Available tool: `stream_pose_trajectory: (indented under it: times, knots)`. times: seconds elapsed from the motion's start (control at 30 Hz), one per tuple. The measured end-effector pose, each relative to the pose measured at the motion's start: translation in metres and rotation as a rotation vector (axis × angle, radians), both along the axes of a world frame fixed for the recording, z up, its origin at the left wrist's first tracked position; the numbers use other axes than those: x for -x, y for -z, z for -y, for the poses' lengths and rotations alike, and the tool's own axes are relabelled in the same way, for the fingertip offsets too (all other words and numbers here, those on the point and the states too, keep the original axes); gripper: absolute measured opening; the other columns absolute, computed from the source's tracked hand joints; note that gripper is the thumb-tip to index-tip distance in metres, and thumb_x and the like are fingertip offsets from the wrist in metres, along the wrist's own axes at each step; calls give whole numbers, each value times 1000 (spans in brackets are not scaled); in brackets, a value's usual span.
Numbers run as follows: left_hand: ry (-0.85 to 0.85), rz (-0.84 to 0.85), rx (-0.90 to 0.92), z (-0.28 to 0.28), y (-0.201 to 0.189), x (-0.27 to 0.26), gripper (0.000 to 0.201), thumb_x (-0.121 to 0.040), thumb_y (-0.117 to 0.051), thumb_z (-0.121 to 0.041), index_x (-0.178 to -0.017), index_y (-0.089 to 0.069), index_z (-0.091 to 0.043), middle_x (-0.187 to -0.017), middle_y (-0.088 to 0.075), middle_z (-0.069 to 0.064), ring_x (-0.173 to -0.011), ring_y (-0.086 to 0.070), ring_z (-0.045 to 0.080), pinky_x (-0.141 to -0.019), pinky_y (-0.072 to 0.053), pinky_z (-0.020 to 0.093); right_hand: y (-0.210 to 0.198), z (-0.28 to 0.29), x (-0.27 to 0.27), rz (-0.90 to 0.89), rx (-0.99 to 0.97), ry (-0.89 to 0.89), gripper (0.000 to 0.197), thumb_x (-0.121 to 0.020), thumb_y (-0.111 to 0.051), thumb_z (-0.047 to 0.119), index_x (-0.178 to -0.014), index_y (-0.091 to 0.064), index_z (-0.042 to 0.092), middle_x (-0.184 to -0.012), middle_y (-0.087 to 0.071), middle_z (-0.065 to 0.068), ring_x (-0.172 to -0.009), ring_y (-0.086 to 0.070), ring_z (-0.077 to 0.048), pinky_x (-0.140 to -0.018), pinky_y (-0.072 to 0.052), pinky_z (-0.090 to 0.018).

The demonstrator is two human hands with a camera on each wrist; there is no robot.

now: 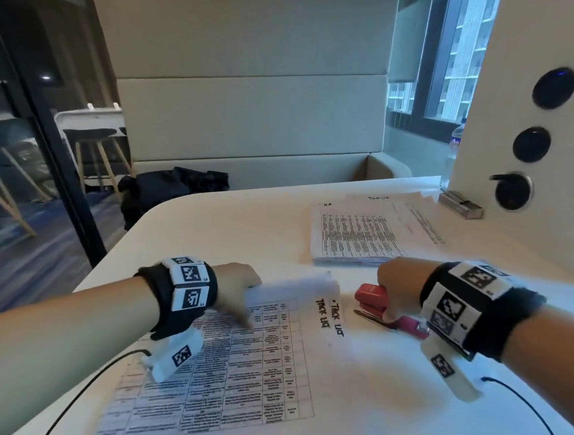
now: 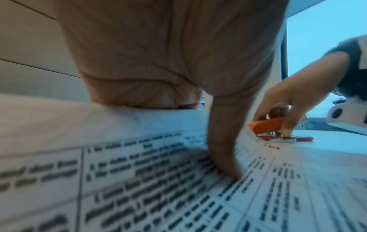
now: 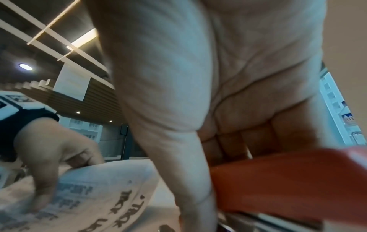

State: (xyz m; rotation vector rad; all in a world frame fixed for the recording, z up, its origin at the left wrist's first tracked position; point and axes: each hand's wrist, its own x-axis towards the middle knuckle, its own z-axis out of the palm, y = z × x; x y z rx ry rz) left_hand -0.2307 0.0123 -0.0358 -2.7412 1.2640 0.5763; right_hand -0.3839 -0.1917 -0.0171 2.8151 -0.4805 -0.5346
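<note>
In the head view, the left hand [image 1: 239, 280] held up the far edge of the printed sheets [image 1: 249, 369], which lay on the white worktop [image 1: 209, 231] directly in front of the person. The right hand [image 1: 399, 282] grasped the red stapler [image 1: 372, 299], which stood on the worktop just beside the corner with the handwritten heading and did not touch the paper. The raised edge looked blurred and a little fanned, so I judge the sheets were not squared. A staple put in now could catch only some of them, or enter crooked. A second pile [image 1: 356, 233] lay well behind, and a page that escaped could get mixed with it. In the left wrist view, the left thumb [image 2: 224, 158] pressed on the top page while the other fingers were curled under the lifted paper. If this pinch loosened, the pages might slide and the corner would not meet the mouth of the stapler, which pointed toward the paper edge. In the right wrist view, the fingers [image 3: 258, 141] were curled over the orange-red top of the stapler and the right thumb [image 3: 178, 157] went down along its side. Whether the base sat flat, I could not tell. A hard press on the smooth worktop might push the stapler away from the corner.
</note>
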Motion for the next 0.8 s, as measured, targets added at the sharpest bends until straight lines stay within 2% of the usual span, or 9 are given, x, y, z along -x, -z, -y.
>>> stream_pose_trajectory:
  times: [0.07, 0.13, 0.27, 0.37, 0.47, 0.53, 0.6, 0.67, 0.8]
  knots:
    - [-8, 45, 134, -7, -3, -6, 20, -85, -70, -25, -85, -56, -12, -83, -55, -1, -71, -47, 14, -59, -33, 26, -1, 4, 2, 37, -64, 48, 52, -86, -63, 50, -118, -60, 9, -92, -61, 4, -84, -56, -14, -78, -46, -23]
    - [-72, 42, 335, -17, -10, -13, 24, -85, -69, -18, -74, -48, -16, -76, -52, -2, -66, -45, 13, -56, -30, 26, -2, 10, 3, 129, -163, 108, 63, -87, -56, 58, -130, -52, 11, -119, -61, -1, -106, -58, -18, -90, -46, -29]
    - [-263, -26, 886, -37, -33, -20, 11, -82, -71, -9, -86, -63, -15, -85, -68, -1, -78, -62, 16, -64, -42, 22, -5, 20, -5, 602, -589, 176, 96, -81, -53, 67, -151, -19, 11, -151, -36, -9, -135, -39, -25, -110, -33, -37]
    - [-322, -130, 1236, -45, -44, -20, 22, -84, -69, 0, -88, -64, -21, -90, -70, -3, -82, -64, 13, -76, -48, 26, -6, 12, -14, 1058, -1062, 217, 127, -53, -72, 72, -152, -14, 18, -146, -44, -8, -127, -49, -20, -105, -42, -42]
    - [-349, -206, 1459, -46, -45, -13, 22, -86, -67, -3, -96, -64, -22, -96, -70, -7, -90, -66, 12, -83, -49, 28, -5, -4, -23, 1198, -1366, 244, 101, -61, -79, 50, -143, -35, 10, -116, -66, -7, -98, -66, -16, -82, -55, -35]
    - [-310, -258, 1518, -44, -43, -8, 24, -88, -64, -4, -105, -63, -21, -104, -71, -6, -99, -66, 11, -89, -48, 28, -2, -18, -31, 1275, -1445, 220, 56, -73, -76, 32, -118, -56, 7, -91, -70, -5, -75, -68, -13, -66, -58, -33]
    - [-267, -255, 1530, -42, -42, -6, 28, -91, -60, -3, -105, -61, -27, -108, -70, -5, -104, -65, 12, -92, -48, 30, 2, -29, -39, 1397, -1378, 178, 26, -79, -74, 28, -92, -65, 7, -71, -65, -5, -60, -61, -16, -61, -56, -44]
    - [-239, -239, 1553, -41, -45, -6, 31, -93, -57, -5, -107, -58, -33, -108, -70, -9, -106, -64, 11, -96, -46, 31, -2, -37, -45, 1515, -1354, 117, 26, -79, -73, 32, -81, -65, 7, -62, -59, -3, -56, -53, -18, -55, -49, -47]
    - [-176, -289, 1653, -45, -63, -2, 28, -91, -58, -15, -116, -58, -27, -107, -72, -13, -103, -65, 3, -90, -51, 24, -30, -45, -43, 1678, -1375, -76, 30, -73, -70, 34, -88, -66, 8, -72, -66, -3, -64, -58, -16, -61, -48, -30]
